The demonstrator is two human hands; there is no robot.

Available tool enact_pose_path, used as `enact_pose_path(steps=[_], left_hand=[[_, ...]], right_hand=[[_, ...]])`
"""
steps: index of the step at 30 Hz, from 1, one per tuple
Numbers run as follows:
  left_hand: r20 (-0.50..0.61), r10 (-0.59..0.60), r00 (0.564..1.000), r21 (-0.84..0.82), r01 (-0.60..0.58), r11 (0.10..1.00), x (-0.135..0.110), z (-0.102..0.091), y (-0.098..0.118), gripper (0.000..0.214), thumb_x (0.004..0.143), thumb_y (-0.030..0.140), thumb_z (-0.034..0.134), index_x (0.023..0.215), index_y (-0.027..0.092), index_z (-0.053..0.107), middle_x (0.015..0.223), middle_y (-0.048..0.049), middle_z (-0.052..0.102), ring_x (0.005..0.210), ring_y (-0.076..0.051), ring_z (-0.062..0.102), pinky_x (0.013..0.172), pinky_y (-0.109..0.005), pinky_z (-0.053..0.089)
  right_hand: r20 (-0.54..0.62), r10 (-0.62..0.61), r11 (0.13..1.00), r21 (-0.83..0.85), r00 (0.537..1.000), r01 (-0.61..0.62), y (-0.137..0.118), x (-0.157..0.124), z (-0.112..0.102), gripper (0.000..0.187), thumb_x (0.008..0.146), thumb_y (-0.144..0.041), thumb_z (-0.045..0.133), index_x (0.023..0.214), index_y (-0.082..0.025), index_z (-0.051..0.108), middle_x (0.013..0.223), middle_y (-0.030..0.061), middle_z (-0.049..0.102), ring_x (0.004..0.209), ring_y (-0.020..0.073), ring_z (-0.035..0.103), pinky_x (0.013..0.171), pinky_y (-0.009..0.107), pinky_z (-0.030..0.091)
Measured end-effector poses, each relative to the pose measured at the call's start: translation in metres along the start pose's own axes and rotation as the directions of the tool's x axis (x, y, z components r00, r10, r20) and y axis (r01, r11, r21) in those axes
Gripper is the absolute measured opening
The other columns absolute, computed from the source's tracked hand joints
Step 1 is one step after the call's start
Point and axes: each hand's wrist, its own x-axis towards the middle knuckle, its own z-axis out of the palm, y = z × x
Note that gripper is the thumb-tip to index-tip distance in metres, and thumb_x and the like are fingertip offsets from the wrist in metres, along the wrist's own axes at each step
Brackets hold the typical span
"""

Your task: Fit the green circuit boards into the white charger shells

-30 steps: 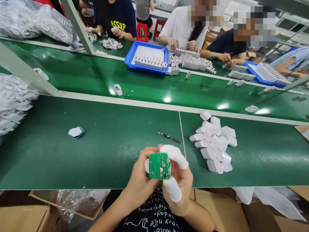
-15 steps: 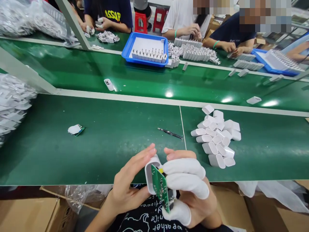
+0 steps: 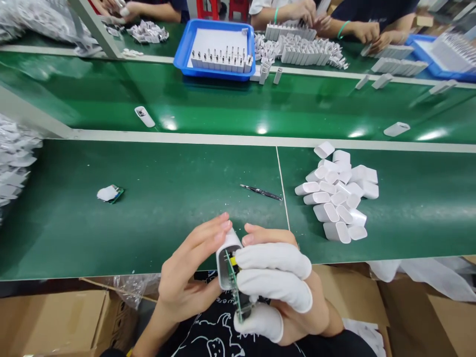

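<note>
My left hand (image 3: 191, 272) is closed round a white plastic housing (image 3: 224, 267), its open end turned toward my right hand. Between the white-covered thumb and fingers of my right hand (image 3: 282, 282) is a green circuit board (image 3: 234, 285) with a yellow part on it. One end of the board sits at the mouth of the housing, partly inside; how deep it reaches is hidden. Black tweezers (image 3: 261, 192) lie on the green bench beyond my hands. Farther left rests another circuit board (image 3: 110, 194) with a white piece on top.
A pile of white housings (image 3: 336, 198) stands on the bench at right, and stacked white parts (image 3: 17, 163) at far left. Beyond the rail, a belt (image 3: 223, 111) carries two loose white housings. Co-workers' hands handle small parts near a blue tray (image 3: 180, 54). Cardboard boxes (image 3: 55, 317) sit below.
The circuit board has turned more edge-on and its end has come into the housing's mouth. Both hands have shifted slightly left, and the camera view has tilted down.
</note>
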Motion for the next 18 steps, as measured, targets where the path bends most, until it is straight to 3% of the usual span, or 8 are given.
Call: enact_pose_path(steps=[6, 12, 18], left_hand=[[0.033, 0.076, 0.997, 0.003, -0.076, 0.997, 0.0030, -0.0002, -0.0028, 0.048, 0.088, 0.016, 0.063, 0.135, 0.017, 0.053, 0.129, -0.0084, 0.064, 0.124, -0.025, 0.059, 0.098, -0.038, 0.057], [0.032, 0.073, 0.997, 0.002, -0.073, 0.997, 0.0040, 0.0001, -0.0052, 0.047, 0.088, 0.016, 0.063, 0.134, 0.016, 0.054, 0.128, -0.0080, 0.064, 0.123, -0.025, 0.059, 0.099, -0.037, 0.056], [0.060, 0.100, 0.993, 0.008, -0.101, 0.995, 0.0044, -0.0021, -0.0076, 0.049, 0.087, 0.014, 0.062, 0.135, 0.014, 0.052, 0.129, -0.0097, 0.063, 0.122, -0.026, 0.060, 0.096, -0.038, 0.058]], right_hand=[[-0.019, -0.009, 0.999, -0.036, 1.000, 0.009, 0.0031, 0.0004, 0.0067, 0.028, 0.095, -0.037, 0.054, 0.121, -0.025, 0.053, 0.110, 0.0029, 0.068, 0.120, 0.0175, 0.059, 0.108, 0.035, 0.050], [-0.046, -0.030, 0.999, -0.014, 0.999, 0.029, 0.0041, 0.0025, 0.0091, 0.026, 0.095, -0.034, 0.056, 0.117, -0.021, 0.055, 0.110, 0.0044, 0.068, 0.119, 0.0160, 0.058, 0.109, 0.035, 0.049], [-0.079, 0.019, 1.000, 0.003, 0.997, -0.018, 0.0005, -0.0042, 0.0102, 0.033, 0.091, -0.035, 0.062, 0.120, -0.020, 0.057, 0.112, 0.0076, 0.068, 0.113, 0.0227, 0.062, 0.104, 0.041, 0.054]])
